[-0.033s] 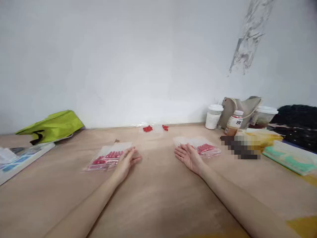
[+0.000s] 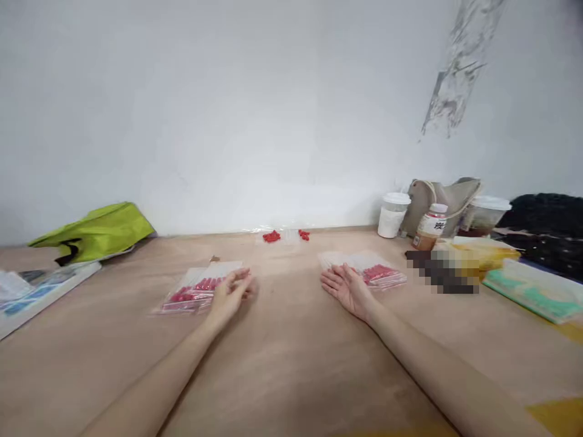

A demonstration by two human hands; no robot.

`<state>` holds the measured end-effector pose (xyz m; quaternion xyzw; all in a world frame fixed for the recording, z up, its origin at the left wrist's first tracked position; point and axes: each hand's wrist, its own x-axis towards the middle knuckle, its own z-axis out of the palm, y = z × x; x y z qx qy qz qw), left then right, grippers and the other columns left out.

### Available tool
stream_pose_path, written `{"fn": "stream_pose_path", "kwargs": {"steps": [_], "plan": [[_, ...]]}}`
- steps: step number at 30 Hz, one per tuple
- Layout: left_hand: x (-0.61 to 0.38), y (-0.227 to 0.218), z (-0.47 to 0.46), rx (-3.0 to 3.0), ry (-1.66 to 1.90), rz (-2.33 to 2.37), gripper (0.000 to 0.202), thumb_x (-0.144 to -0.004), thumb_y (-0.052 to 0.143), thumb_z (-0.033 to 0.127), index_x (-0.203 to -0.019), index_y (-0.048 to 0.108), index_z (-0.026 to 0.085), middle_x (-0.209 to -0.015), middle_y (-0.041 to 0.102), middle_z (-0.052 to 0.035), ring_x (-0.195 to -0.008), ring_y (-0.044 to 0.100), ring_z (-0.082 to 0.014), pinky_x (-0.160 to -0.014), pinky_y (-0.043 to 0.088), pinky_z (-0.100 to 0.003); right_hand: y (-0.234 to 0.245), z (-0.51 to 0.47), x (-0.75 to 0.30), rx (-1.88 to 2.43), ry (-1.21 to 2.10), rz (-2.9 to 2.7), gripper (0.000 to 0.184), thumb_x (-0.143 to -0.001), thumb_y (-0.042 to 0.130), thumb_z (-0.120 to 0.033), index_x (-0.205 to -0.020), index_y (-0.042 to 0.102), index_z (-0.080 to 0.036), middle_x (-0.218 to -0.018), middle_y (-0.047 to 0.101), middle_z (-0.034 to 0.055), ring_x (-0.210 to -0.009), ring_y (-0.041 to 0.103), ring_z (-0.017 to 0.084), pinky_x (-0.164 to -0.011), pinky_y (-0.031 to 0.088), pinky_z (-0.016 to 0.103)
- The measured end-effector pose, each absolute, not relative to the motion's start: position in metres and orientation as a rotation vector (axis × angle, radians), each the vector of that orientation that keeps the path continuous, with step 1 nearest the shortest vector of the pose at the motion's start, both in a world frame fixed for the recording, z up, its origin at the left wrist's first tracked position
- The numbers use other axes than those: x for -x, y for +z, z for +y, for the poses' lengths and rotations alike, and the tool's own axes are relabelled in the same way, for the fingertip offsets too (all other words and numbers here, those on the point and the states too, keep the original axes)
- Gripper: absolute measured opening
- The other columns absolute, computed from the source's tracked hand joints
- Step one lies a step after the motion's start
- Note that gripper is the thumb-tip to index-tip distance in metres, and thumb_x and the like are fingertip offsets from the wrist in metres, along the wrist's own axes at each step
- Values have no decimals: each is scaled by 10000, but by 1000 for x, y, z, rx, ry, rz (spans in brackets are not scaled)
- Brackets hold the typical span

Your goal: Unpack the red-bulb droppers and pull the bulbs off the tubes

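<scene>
My left hand (image 2: 231,297) rests at the right edge of clear plastic bags (image 2: 186,300) with red pieces inside, partly covering them. Its fingers are loosely bent and apart, with nothing seen between them. On the other side, my right hand (image 2: 348,291) lies palm up with fingers stretched out, holding nothing. It touches or overlaps the near left edge of a second set of clear bags (image 2: 382,274), which also contain red pieces. Farther back, near the wall, a small red heap (image 2: 272,236) and a smaller red heap (image 2: 304,234) lie on or in clear plastic.
At the right stand a white-lidded cup (image 2: 394,215), a bottle (image 2: 430,227), a grey-beige bag (image 2: 449,197), another lidded cup (image 2: 489,212) and a green-white packet (image 2: 532,290). A lime-green bag (image 2: 98,233) lies at the left. The wall (image 2: 273,121) bounds the brown tabletop (image 2: 291,364).
The fingers of my left hand have bent more, and the hand has shifted slightly. My right hand and the bags have stayed put.
</scene>
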<state>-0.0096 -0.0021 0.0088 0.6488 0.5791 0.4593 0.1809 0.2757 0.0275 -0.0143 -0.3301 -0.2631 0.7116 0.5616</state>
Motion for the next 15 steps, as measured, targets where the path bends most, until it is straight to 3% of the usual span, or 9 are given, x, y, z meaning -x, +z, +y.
{"fn": "stream_pose_path", "kwargs": {"steps": [2,4,6,10,15], "plan": [[31,24,-6,-2146,1176,1746,471,-742,468,520,-1021,587,160,-1041,594,-111,-917,581,-252,-809,454,-426,-15,26,-276,774,1670,-622,368,-881,325,-421,-1115,400,-147,-1193,490,183,-986,582,180,-862,456,315],[58,34,-9,-2474,923,1862,516,-662,555,556,-1046,602,214,-1232,485,-99,-1165,398,-329,-955,296,-518,-15,25,-276,775,1662,-623,356,-876,341,-417,-1104,407,-151,-1169,511,174,-979,585,179,-863,456,321],[86,36,-10,-2518,650,1979,600,-651,545,593,-1145,550,252,-1357,347,-90,-1234,286,-365,-958,240,-569,-14,24,-274,780,1659,-624,329,-871,360,-407,-1079,422,-160,-1138,536,158,-968,590,177,-864,457,327],[122,28,-6,-2376,360,1851,592,-723,461,584,-1222,482,267,-1331,404,-71,-1217,361,-293,-964,327,-414,-12,23,-271,790,1661,-623,254,-868,378,-374,-1018,450,-182,-1058,586,124,-947,599,172,-868,456,337],[116,25,-2,-2309,575,1821,425,-758,413,570,-988,652,304,-1169,575,-7,-1104,499,-245,-908,391,-338,-9,20,-272,770,1669,-653,232,-863,380,-361,-986,473,-187,-971,624,105,-921,609,170,-877,446,338]]}}
